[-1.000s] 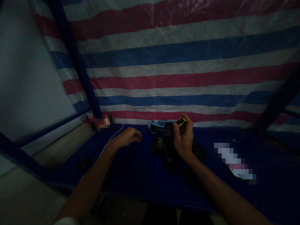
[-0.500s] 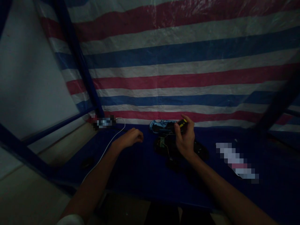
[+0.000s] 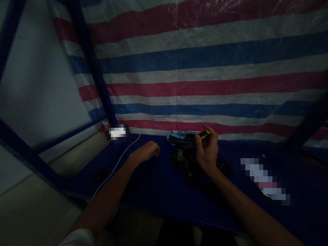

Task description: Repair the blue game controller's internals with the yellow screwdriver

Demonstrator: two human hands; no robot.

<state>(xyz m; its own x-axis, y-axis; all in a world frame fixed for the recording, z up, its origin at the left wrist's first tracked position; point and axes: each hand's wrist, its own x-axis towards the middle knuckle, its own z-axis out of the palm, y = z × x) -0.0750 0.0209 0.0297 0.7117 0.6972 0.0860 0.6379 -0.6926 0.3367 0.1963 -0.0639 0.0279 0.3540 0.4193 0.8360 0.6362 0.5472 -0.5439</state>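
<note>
Across the dim table (image 3: 153, 191), the right hand (image 3: 208, 153) grips a tool (image 3: 205, 135), best steered clear of the board (image 3: 180, 155), while the left hand (image 3: 146, 152) half-curls, too dark to tell if empty.

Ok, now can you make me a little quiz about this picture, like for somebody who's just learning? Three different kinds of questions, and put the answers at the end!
1. Pick one. What is the right hand holding?
A) a coiled rope
B) a black-and-yellow object
C) a drinking cup

2. True or false? In the picture, the green circuit board lies between the left hand and the right hand.

3. Fill in the missing word. The striped sheet behind the table has blue, white and ____ stripes.

Key:
1. B
2. True
3. red
</note>
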